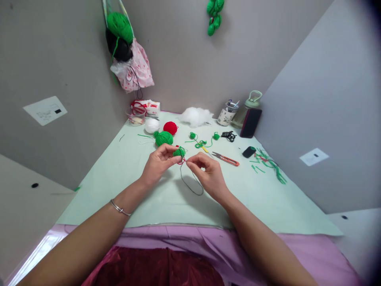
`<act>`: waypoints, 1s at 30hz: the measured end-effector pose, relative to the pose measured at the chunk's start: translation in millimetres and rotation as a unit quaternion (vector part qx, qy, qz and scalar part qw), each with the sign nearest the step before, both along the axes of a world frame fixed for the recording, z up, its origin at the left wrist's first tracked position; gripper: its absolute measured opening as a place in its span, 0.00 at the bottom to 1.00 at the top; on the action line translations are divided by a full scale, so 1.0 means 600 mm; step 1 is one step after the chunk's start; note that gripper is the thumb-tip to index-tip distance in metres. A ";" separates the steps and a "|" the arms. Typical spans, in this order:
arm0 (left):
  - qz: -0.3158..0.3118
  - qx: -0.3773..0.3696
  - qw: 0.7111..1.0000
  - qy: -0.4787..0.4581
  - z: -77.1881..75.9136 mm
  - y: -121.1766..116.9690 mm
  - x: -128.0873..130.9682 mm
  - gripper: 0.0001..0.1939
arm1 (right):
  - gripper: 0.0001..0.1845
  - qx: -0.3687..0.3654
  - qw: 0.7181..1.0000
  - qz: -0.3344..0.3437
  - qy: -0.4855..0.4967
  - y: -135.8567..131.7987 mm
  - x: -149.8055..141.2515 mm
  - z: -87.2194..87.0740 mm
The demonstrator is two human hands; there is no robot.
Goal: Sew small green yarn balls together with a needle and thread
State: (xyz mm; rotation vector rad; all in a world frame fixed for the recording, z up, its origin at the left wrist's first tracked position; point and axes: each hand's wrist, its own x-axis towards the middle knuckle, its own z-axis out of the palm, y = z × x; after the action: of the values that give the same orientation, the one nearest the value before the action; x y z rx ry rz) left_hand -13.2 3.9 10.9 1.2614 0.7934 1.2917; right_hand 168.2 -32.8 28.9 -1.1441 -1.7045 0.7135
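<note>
Between the thumb and fingers of my left hand point(159, 165) is a small green crocheted piece point(179, 152), with some red yarn point(182, 161) at its lower edge. My right hand point(208, 174) is closed in a pinch just to the right of it. A thin dark thread point(190, 190) hangs in a loop below, running from the crocheted piece up to my right fingers. Whether a needle is in that pinch is too small to tell. Beyond my hands lie a yellow-handled crochet hook point(204, 149), orange thread snips point(228, 159) and small green crocheted balls on strands point(216, 136).
Green point(163, 138), red point(170, 128) and white point(152, 125) yarn balls sit behind my left hand. White stuffing point(196, 116), a pen cup point(226, 115), a bottle point(241, 115) and a phone point(251, 123) line the back. Green yarn scraps point(269, 163) lie right, beside a black object point(249, 151).
</note>
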 end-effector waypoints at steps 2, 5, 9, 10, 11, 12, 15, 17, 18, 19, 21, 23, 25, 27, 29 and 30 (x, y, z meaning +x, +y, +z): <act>-0.001 0.004 1.000 -0.002 0.000 -0.001 0.001 0.17 | 0.08 0.008 1.000 0.000 0.001 -0.001 0.000 0.001; -0.013 -0.009 1.000 -0.010 0.001 -0.004 0.001 0.17 | 0.07 0.022 1.000 0.010 0.008 -0.001 -0.001 0.004; -0.051 -0.044 0.997 -0.040 0.002 -0.007 0.002 0.16 | 0.07 0.027 0.999 0.022 0.024 -0.002 -0.002 0.006; -0.059 -0.049 0.996 -0.048 0.002 -0.008 0.002 0.15 | 0.07 0.027 0.999 0.024 0.032 -0.002 -0.003 0.005; -0.063 -0.052 0.995 -0.054 0.001 -0.008 0.003 0.15 | 0.07 0.025 0.999 0.024 0.040 -0.002 -0.004 0.004; -0.065 -0.054 0.995 -0.058 0.001 -0.009 0.003 0.15 | 0.08 0.022 0.998 0.023 0.049 -0.002 -0.005 0.002; -0.066 -0.054 0.995 -0.059 0.000 -0.011 0.005 0.15 | 0.09 0.016 0.998 0.018 0.066 -0.001 -0.008 -0.001; -0.066 -0.053 0.995 -0.055 0.000 -0.013 0.007 0.15 | 0.09 0.012 0.997 0.012 0.074 -0.001 -0.010 -0.002; -0.066 -0.053 0.995 -0.054 -0.001 -0.014 0.007 0.15 | 0.10 0.007 0.997 0.012 0.079 0.000 -0.010 -0.002; -0.066 -0.051 0.995 -0.052 -0.001 -0.014 0.007 0.15 | 0.10 -0.002 0.996 0.013 0.085 0.001 -0.010 -0.002; -0.059 -0.045 0.996 -0.048 0.000 -0.013 0.007 0.15 | 0.10 -0.029 0.995 0.020 0.096 0.003 -0.007 0.000; -0.045 -0.031 0.998 -0.041 0.002 -0.011 0.005 0.15 | 0.09 -0.064 0.992 0.036 0.100 0.007 -0.004 0.001; -0.028 -0.015 0.999 -0.033 0.004 -0.009 0.003 0.17 | 0.08 -0.094 0.988 0.067 0.106 0.012 0.000 0.002; -0.015 -0.002 0.999 -0.028 0.004 -0.007 0.002 0.17 | 0.10 -0.111 0.981 0.097 0.125 0.016 0.002 0.000; -0.012 0.007 1.000 -0.017 0.001 -0.007 0.002 0.15 | 0.13 -0.108 0.977 0.108 0.152 0.019 0.002 -0.002; -0.013 0.011 1.000 -0.009 -0.001 -0.007 0.003 0.15 | 0.14 -0.104 0.975 0.106 0.163 0.020 0.002 -0.004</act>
State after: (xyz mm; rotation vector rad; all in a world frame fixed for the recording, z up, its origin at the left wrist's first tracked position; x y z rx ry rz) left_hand -11.5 -0.1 10.5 1.2717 0.7505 1.2925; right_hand 169.2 -20.6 26.5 -0.9279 -1.5081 1.1697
